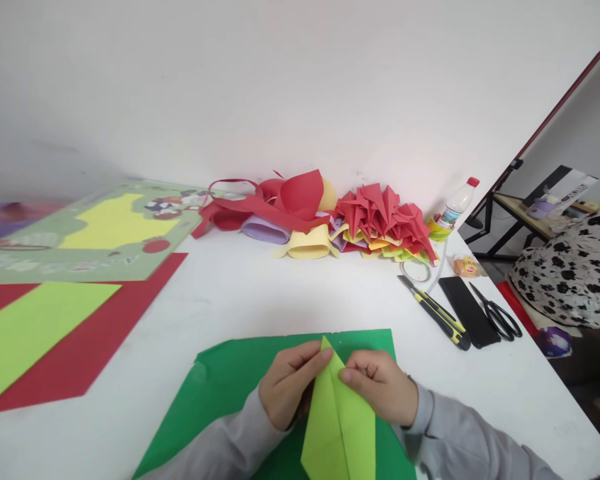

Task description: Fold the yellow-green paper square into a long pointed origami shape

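A lime-green paper (343, 427), folded to a point at its top with a seam down the middle, is held up over a dark green sheet (220, 380). My left hand (293, 383) pinches its left edge near the tip, thumb in front. On the right edge, a little lower, my right hand (380, 387) grips the paper between thumb and curled fingers. The paper's lower end runs out of the frame.
Red folded paper stars (380, 217) and curled paper pieces (300, 200) lie along the wall. At right are a cutter (437, 313), a black case (469, 312), scissors (497, 317) and a bottle (455, 207). Red sheets (65, 367) and a printed board (130, 257) lie left.
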### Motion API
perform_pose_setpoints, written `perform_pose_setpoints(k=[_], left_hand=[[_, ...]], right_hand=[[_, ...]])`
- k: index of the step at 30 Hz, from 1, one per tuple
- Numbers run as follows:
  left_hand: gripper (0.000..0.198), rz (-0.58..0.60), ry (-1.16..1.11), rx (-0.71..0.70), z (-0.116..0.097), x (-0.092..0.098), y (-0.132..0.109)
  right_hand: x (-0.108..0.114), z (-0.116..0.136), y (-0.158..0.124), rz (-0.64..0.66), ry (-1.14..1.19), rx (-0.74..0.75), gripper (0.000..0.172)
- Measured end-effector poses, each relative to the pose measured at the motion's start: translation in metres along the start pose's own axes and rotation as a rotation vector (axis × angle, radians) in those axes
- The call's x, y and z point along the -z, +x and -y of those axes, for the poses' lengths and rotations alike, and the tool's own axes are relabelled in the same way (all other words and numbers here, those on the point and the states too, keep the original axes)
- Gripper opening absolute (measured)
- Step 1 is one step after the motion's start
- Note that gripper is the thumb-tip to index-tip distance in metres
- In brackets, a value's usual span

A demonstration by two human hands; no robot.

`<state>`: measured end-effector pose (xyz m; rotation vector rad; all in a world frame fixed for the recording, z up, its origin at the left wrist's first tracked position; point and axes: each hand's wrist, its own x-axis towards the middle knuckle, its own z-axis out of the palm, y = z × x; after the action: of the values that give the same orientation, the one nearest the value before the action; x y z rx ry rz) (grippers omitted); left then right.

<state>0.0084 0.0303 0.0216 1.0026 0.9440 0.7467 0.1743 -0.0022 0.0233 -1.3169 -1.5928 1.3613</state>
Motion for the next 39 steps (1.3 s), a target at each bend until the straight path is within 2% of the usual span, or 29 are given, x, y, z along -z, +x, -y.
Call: perform_pose_setpoints(k=[6,11,14,18,23,26,30,35,39], left_hand=[[0.052,0.108,0.138,-0.107,0.012,0.005,0.007],[0.049,0.045,0.27,-0.19,0.011,0.003,0.004],[0.049,0.066,0.218,-0.148,0.008,0.001,0.002],[0.049,0.151,0.185,-0.024,0.005,0.001,-0.001],[0.046,0.14,0.242,-0.066,0.003,-0.002,-0.004],[0.045,0.111,0.248,-0.101,0.002,-0.003,-0.005],[0.042,0.051,0.229,-0.092,-0.002,-0.003,-0.004],[0.044,0.115,0.189,-0.011,-0.003,-0.003,-0.003],[0.045,0.119,0.2,-0.022,0.0,-0.003,-0.004]], right_hand=[[-0.001,0.0,0.001,-0.082,0.178,-0.088,0.059],[0.0,0.001,0.001,-0.062,0.278,-0.122,0.058],[0.0,-0.001,0.001,-0.07,0.275,-0.119,0.057],[-0.001,-0.004,0.003,-0.194,0.266,-0.105,0.058],[0.001,-0.001,0.004,-0.255,0.324,-0.097,0.057],[0.002,0.001,0.004,-0.213,0.404,-0.083,0.054],[0.001,-0.001,0.005,-0.073,0.534,-0.065,0.05],[0.002,-0.006,0.006,-0.11,0.565,-0.044,0.046],[0.003,-0.004,0.005,-0.112,0.579,-0.035,0.047]])
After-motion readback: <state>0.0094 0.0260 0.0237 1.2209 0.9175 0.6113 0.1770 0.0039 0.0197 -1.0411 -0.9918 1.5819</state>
